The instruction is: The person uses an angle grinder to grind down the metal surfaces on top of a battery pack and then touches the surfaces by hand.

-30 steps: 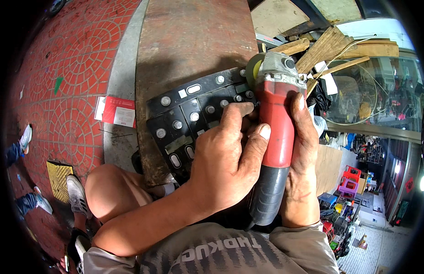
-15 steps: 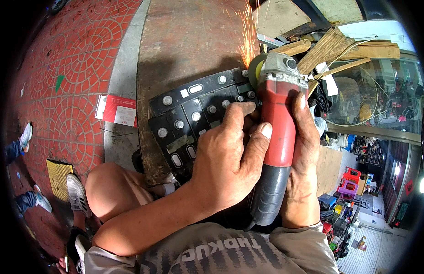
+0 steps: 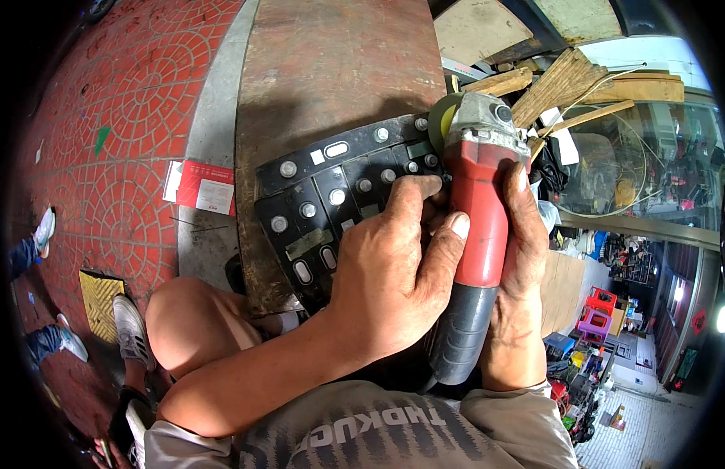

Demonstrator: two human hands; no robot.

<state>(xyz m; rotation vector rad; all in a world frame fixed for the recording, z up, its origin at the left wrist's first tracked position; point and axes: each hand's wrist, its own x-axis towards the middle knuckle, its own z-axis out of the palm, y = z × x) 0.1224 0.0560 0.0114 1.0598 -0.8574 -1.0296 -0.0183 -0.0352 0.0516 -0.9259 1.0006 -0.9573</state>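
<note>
A red and black angle grinder (image 3: 480, 227) with a grey metal head slants across the middle. My right hand (image 3: 523, 250) wraps round its right side, the thumb along the red body. On the other side my left hand (image 3: 386, 273) is closed against it, thumb on the red casing, index finger bent towards its head; the remaining fingertips are hidden. The yellowish-green disc (image 3: 442, 121) stands at the far right corner of a black slotted block (image 3: 304, 191) with several round silver studs. Part of this block lies under my left hand and forearm. No sparks show.
The block lies on a worn brown board (image 3: 331, 62). Wooden offcuts (image 3: 562, 82) and a glass case (image 3: 636, 156) stand to the right. A red and white leaflet (image 3: 206, 187) lies at the left on the grey kerb, beside red patterned paving (image 3: 144, 117). Other people's feet show far left.
The stream of sparks above the disc has stopped. The grinder and both hands have shifted very slightly to the right; their hold looks the same.
</note>
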